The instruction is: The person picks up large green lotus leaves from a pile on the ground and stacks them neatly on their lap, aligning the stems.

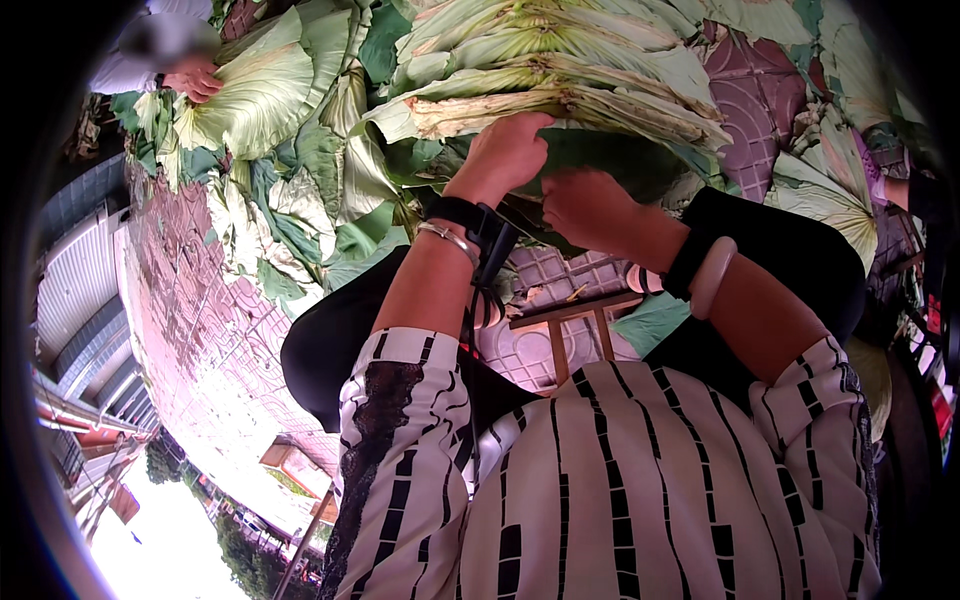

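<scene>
Folded leaf stack (pixel 560 65) was ahead of the person, over the paving (pixel 230 330), well in from its left edge. Left hand (pixel 505 152) was at the stack's near edge, fingers curled; can't tell if it pinched the leaf. Right hand (pixel 590 208) sat just nearer the body, fingers curled in; can't tell what, if anything, it pinched. Stack looked pale green, ribs meeting mid-stack, nearest fold yellowed with brown edges. Dark green leaf (pixel 610 150) showed under it. Wooden frame (pixel 560 325) was closer to the body. Farther left, a co-worker's hand (pixel 195 80) touched a pale leaf (pixel 255 95).
</scene>
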